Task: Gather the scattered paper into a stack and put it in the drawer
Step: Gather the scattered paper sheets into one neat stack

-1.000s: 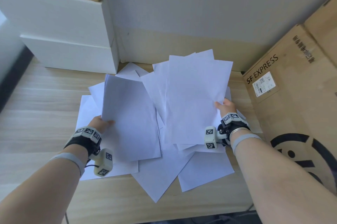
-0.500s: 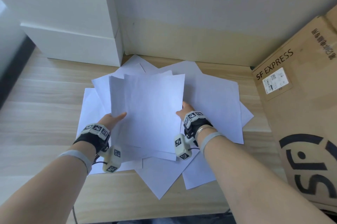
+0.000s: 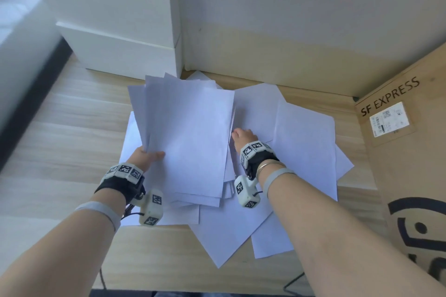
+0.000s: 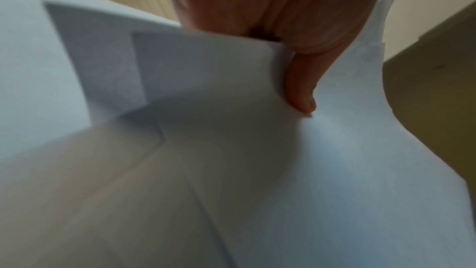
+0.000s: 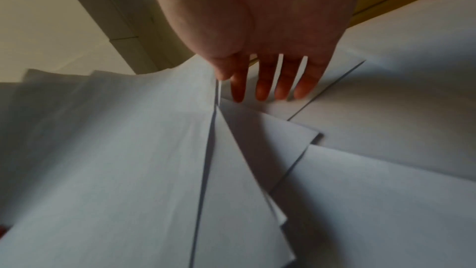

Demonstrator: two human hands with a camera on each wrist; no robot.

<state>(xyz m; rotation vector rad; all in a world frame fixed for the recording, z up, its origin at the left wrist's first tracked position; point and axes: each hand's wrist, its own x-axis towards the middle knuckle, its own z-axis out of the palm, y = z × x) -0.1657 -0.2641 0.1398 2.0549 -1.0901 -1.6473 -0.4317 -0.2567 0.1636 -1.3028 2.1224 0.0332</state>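
Note:
White paper sheets lie scattered over the wooden desk (image 3: 60,132). My left hand (image 3: 148,155) pinches the left edge of a loose bundle of sheets (image 3: 190,132), lifted and tilted above the pile. From the left wrist, the thumb (image 4: 300,89) presses on top of the bundle (image 4: 206,80) and the fingers are hidden beneath. My right hand (image 3: 242,136) is just right of the bundle, fingers (image 5: 262,87) straight and spread, reaching down to flat sheets (image 5: 386,99) on the desk. More loose sheets (image 3: 306,147) spread to the right and toward me. No drawer shows.
Stacked white boxes (image 3: 120,31) stand at the back left against the wall. A large SF EXPRESS cardboard box (image 3: 410,151) fills the right side. The desk's front edge (image 3: 193,290) runs along the bottom. Bare wood lies left of the pile.
My right hand has let go of the bundle's right edge and moved down to the sheets on the desk. The left hand alone now holds the bundle, shifted slightly left and back.

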